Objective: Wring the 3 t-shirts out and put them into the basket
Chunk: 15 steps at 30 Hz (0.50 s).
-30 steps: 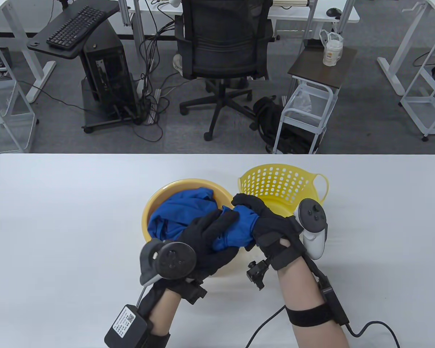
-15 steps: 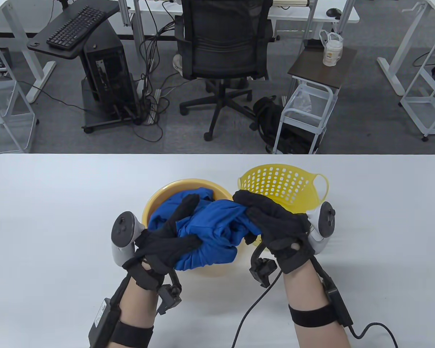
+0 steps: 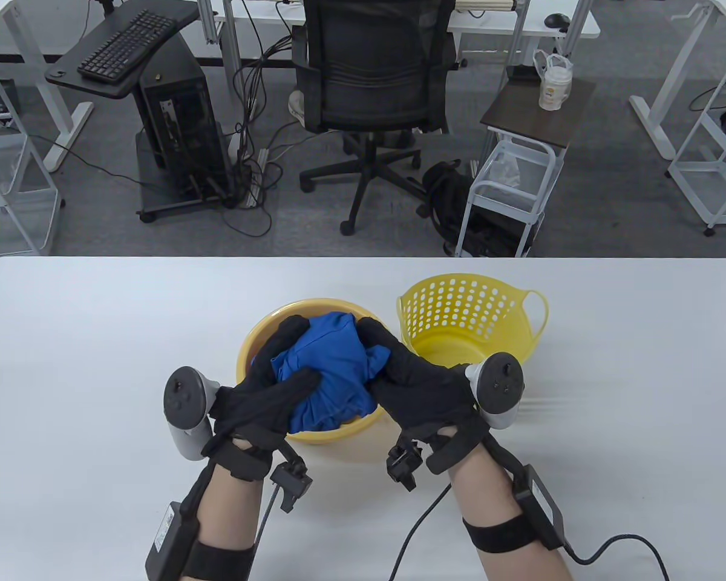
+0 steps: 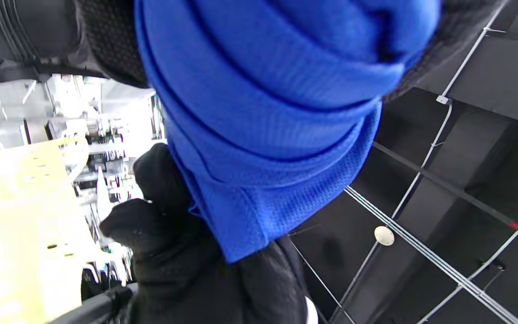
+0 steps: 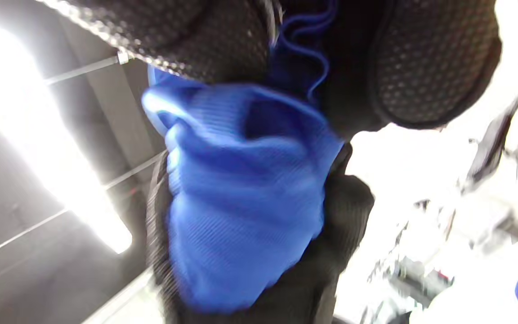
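A bunched blue t-shirt (image 3: 327, 369) is held over the yellow basin (image 3: 260, 339) in the table view. My left hand (image 3: 275, 378) grips its left side, fingers curled round the cloth. From the right, my right hand (image 3: 393, 369) grips the other side. Both wrist views point upward: the blue t-shirt (image 4: 277, 112) fills the left wrist view between black gloved fingers, and the blue t-shirt (image 5: 241, 193) shows squeezed in the right wrist view. The yellow perforated basket (image 3: 472, 321) stands right of the basin and looks empty. Any other shirts in the basin are hidden.
The white table (image 3: 97, 339) stretches wide on both sides of the basin and basket. A cable (image 3: 417, 532) trails from my right wrist across the table's near part. Beyond the far edge stand an office chair (image 3: 369, 91) and a small cart (image 3: 514, 181).
Both hands have drawn together, bunching the spread-out blue t-shirt into a tight ball over the basin. My right hand moved left, away from the basket rim.
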{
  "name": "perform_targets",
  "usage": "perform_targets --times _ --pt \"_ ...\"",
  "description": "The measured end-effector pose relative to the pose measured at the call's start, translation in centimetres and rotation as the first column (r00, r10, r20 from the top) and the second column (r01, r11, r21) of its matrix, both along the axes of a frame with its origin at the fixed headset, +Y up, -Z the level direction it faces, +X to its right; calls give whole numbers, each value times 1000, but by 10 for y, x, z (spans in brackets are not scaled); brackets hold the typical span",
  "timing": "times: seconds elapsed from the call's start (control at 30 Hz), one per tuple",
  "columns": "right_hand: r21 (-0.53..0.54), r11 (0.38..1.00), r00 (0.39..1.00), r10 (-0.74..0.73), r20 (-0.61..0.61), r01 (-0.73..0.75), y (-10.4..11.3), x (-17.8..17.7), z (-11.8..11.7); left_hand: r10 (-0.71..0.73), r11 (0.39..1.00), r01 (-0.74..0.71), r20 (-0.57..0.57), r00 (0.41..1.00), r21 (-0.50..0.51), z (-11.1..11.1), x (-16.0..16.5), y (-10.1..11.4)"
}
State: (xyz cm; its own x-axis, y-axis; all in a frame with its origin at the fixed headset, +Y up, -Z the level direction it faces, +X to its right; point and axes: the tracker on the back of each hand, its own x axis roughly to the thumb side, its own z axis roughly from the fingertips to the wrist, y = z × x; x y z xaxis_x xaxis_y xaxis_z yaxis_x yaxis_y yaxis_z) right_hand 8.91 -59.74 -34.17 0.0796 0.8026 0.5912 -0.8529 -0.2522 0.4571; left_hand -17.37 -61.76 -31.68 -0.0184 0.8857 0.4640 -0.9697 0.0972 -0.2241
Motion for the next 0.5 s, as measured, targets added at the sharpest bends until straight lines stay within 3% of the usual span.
perform_targets --times 0.03,0.1,0.27,0.33,0.4,0.5 --pt "27 996 995 81 -59 -80 2 -1 2 -62 998 63 -59 996 13 1 -1 1" --pt "115 976 982 188 -30 -183 5 -2 6 -92 996 93 -77 993 9 0 -4 1" --pt "388 855 938 288 194 -343 17 -13 27 118 983 -109 52 992 -145 -5 -9 -7" --pt "509 703 863 338 375 -497 18 -23 38 206 955 -172 124 971 -240 -8 -11 -12" --pt "555 501 742 349 573 -664 15 -33 47 227 936 -165 174 958 -310 -9 -12 -13" --pt "540 329 625 268 733 -775 7 -43 52 139 927 -49 220 966 -372 -8 -11 -13"
